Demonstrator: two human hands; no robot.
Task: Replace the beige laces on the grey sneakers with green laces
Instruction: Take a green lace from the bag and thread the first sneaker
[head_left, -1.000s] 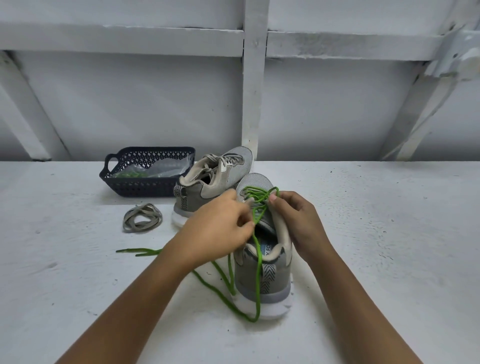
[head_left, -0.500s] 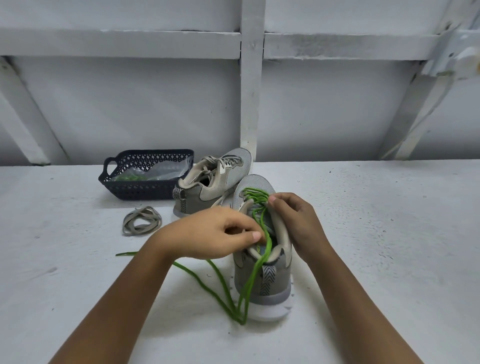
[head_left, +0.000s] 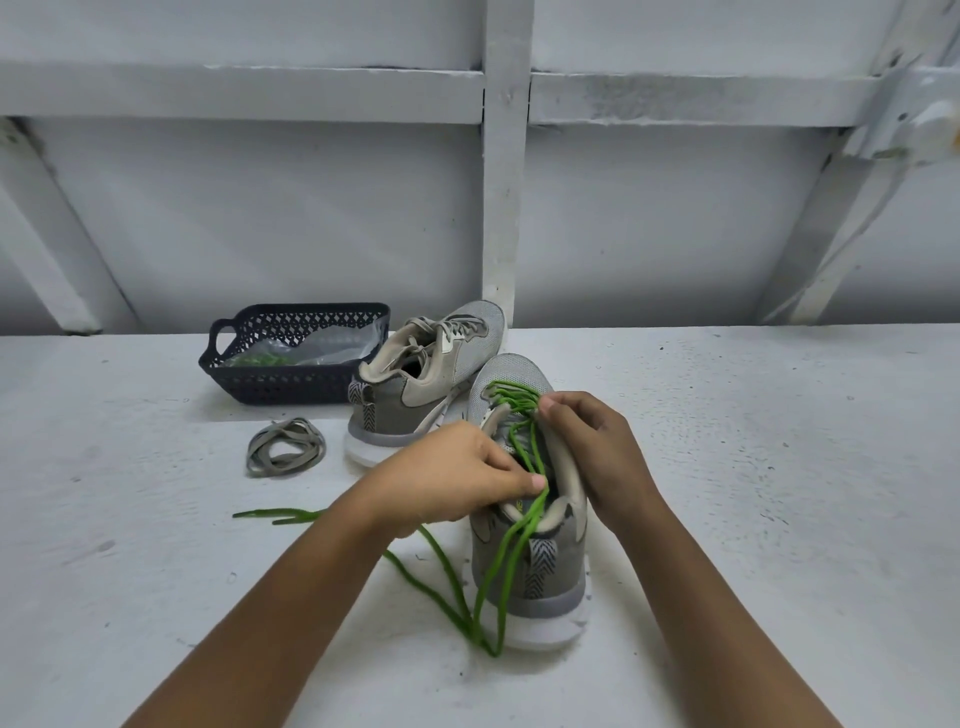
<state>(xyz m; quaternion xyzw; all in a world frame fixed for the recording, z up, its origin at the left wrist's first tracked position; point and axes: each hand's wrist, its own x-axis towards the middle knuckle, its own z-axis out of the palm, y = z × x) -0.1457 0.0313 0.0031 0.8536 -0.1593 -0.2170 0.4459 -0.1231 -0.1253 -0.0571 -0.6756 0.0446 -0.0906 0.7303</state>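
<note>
Left hand (head_left: 457, 478) has drawn back from the eyelet rows toward the collar since a second ago. It took slack with it, so a doubled run of green lace (head_left: 511, 551) now hangs over the heel.

- Far left: dark basket (head_left: 291, 387) holding a clear bag (head_left: 332, 345) with something green inside.
- Just in front of it: a beige lace (head_left: 284, 454), removed and coiled on the table (head_left: 779, 467).
- Far sneaker (head_left: 415, 395) beside the basket, its beige lacing not yet removed.
- Left hand: fingers curled, thumb and fingertips pinching the green lace above the shoe opening.
- Near sneaker (head_left: 540, 577): heel toward the camera, green crossings in the toe-end eyelets only.
- Right hand (head_left: 592, 447): thumb and forefinger pinched on the lace at the right eyelet edge, other fingers loosely bent along the shoe's side.

Step in hand, as I read it: pulling slack through while lacing the first shoe, so under halfway overall. The next move likely calls for evening the tension and fetching a lace end, both lying out to the left on the table. It would then go through the next free eyelet without twisting.
</note>
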